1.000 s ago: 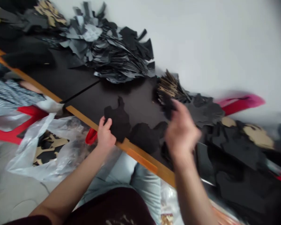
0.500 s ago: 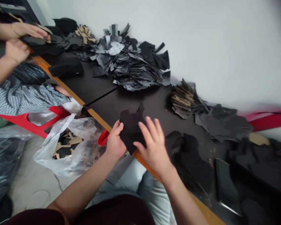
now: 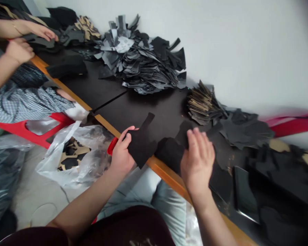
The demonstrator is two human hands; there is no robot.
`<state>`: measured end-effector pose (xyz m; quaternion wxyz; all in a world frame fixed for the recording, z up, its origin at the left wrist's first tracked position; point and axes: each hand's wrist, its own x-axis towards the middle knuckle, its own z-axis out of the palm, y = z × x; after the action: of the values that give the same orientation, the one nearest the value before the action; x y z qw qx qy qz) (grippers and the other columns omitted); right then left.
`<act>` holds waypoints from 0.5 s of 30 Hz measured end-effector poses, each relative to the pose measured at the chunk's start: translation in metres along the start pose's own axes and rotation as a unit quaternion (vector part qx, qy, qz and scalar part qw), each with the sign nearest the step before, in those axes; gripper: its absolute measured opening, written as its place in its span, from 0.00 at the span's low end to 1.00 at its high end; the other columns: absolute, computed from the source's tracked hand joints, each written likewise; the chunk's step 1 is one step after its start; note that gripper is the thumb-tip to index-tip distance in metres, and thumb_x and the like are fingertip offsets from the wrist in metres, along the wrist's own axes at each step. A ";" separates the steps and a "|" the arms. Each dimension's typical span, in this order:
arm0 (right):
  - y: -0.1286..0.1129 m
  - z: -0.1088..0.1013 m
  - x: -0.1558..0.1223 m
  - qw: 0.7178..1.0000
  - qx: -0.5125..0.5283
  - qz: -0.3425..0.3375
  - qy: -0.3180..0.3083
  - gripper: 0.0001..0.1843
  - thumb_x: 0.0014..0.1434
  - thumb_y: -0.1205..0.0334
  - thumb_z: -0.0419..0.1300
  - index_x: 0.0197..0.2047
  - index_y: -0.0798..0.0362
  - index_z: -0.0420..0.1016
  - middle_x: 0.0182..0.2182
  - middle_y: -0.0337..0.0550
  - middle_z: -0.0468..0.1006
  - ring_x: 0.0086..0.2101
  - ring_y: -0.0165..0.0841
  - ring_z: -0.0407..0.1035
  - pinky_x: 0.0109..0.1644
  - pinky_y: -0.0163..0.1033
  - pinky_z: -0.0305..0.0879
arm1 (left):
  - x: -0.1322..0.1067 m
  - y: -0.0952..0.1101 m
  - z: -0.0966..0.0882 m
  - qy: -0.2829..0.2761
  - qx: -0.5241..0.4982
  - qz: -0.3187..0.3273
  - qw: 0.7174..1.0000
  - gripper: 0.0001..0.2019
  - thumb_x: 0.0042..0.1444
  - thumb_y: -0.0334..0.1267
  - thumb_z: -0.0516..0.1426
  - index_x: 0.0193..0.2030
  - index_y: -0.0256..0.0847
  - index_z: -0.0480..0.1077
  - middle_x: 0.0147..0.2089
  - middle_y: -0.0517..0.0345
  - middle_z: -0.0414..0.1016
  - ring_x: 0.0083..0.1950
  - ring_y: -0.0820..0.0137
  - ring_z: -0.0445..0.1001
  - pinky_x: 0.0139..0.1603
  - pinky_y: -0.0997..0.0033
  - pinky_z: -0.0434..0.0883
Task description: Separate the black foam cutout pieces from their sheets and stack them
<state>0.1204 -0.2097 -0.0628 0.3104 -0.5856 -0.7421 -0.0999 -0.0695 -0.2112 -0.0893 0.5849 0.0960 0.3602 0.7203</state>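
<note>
My left hand (image 3: 123, 152) grips a flat black cut piece (image 3: 142, 143) at its left edge, thumb on top. The piece has a narrow strip pointing up and away, and it is held over the table's front edge. To the right, my right hand (image 3: 198, 157) is closed, fingers pressed together, at the edge of another black cut piece (image 3: 183, 131); its thumb is mostly hidden. More black pieces (image 3: 169, 150) lie between the two hands, close to the wooden edge.
A tall heap of grey-black cut pieces (image 3: 149, 65) stands by the wall, with a brown-edged stack (image 3: 201, 104) beside it. A phone (image 3: 245, 194) lies at right. Below left is a plastic bag (image 3: 51, 171) of scraps. A co-worker's hands (image 3: 20, 51) are at far left.
My right hand has moved right, off the piece in my left hand, to the black pieces beside it; its fingers have come together. Those pieces now lie further left. The left-hand piece has tilted.
</note>
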 end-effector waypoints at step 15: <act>0.053 -0.060 -0.052 0.861 0.414 0.293 -0.030 0.29 0.60 0.54 0.56 0.63 0.43 0.55 0.52 0.45 0.70 0.45 0.33 0.71 0.48 0.42 0.70 | -0.010 -0.037 0.028 -0.304 0.284 0.022 0.909 0.16 0.60 0.44 0.53 0.53 0.42 0.66 0.52 0.49 0.71 0.57 0.60 0.69 0.59 0.55 0.67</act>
<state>0.1970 -0.2665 -0.0569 0.5168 -0.5959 -0.5186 0.3300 -0.0221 -0.2072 -0.0898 0.5981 0.4800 0.3526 0.5362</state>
